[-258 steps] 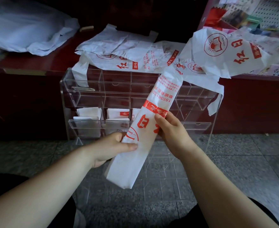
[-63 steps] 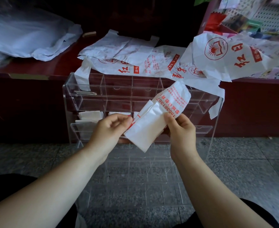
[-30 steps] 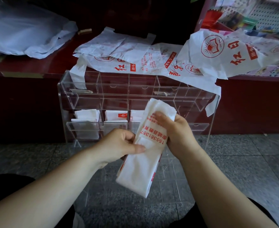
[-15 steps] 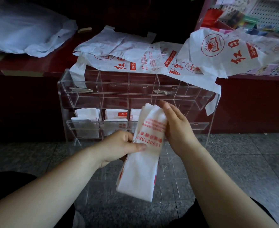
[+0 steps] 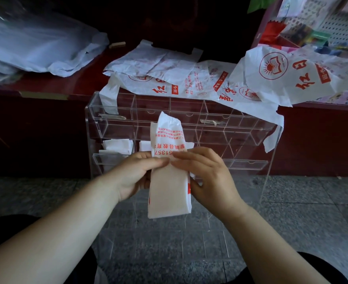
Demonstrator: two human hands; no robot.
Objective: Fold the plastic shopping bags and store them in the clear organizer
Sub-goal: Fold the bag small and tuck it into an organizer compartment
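A white plastic bag with red print, folded into a narrow strip (image 5: 169,189), stands upright between my hands in front of the clear organizer (image 5: 251,128). My left hand (image 5: 136,175) pinches its left edge at mid-height. My right hand (image 5: 208,175) holds the right edge, fingers laid across the front. Folded white bags (image 5: 117,146) sit in the organizer's lower left compartments. Several unfolded printed bags (image 5: 189,83) lie on the red counter behind, one draped over the organizer's top.
A dark red counter (image 5: 46,85) runs behind the organizer, with a pile of clear plastic sheeting (image 5: 35,44) at the left. A rack of colourful goods (image 5: 312,31) stands at the far right. Grey stone floor (image 5: 302,212) lies below.
The strip has been turned upright and raised in front of the organizer. My right hand slid down from the top end to the strip's middle, meeting my left hand there.
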